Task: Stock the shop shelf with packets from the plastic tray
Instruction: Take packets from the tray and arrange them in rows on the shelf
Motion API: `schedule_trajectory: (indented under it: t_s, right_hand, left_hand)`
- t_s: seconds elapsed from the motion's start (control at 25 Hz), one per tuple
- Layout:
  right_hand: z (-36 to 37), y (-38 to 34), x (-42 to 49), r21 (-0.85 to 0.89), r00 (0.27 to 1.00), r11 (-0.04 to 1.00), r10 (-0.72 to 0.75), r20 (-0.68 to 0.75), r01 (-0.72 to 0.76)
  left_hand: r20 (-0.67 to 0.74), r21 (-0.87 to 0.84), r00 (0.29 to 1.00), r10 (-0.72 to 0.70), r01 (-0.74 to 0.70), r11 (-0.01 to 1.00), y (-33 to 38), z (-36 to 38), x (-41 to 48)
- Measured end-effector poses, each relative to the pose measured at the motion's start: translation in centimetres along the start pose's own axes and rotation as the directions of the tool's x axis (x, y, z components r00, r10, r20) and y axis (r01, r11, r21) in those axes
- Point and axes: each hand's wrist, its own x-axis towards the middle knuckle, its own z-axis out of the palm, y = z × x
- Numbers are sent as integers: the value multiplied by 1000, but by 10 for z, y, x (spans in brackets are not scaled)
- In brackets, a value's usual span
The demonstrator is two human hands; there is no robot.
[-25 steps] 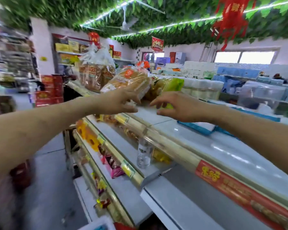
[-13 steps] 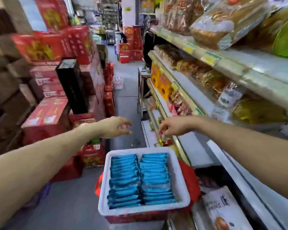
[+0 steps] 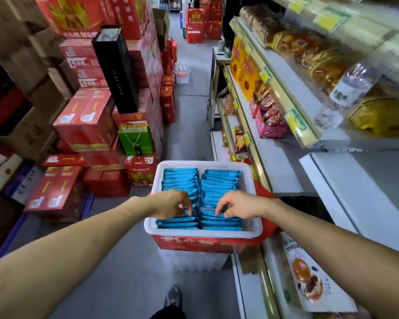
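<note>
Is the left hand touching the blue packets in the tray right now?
Touching. The head view shows the left hand with fingertips curled down into the left row of packets, no gap visible.

Left grip, right grip level, fingers curled downward.

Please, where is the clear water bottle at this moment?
In the head view the water bottle is on the right side, on the shelf, between the bread packets behind it and a yellow packet in front.
</note>
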Motion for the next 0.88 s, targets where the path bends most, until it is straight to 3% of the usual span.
schedule_trajectory:
  t_s: [0.24,0.6,0.72,0.88]
  right_hand:
    - [17,8,-2,-1,997,1000,-16,-81,16]
    - [23,11,8,-54,989,998,-31,-141,23]
    - [21,11,9,-148,986,989,-46,-159,23]
    - [24,9,11,-408,988,908,-135,-76,93]
  left_hand:
    - [-76,101,996,-45,52,994,-12,12,-10]
    - [-59,159,992,114,-104,982,-17,25,-8]
    - [-36,180,992,124,-115,977,-22,26,-4]
    - [11,214,984,180,-178,961,-27,24,1]
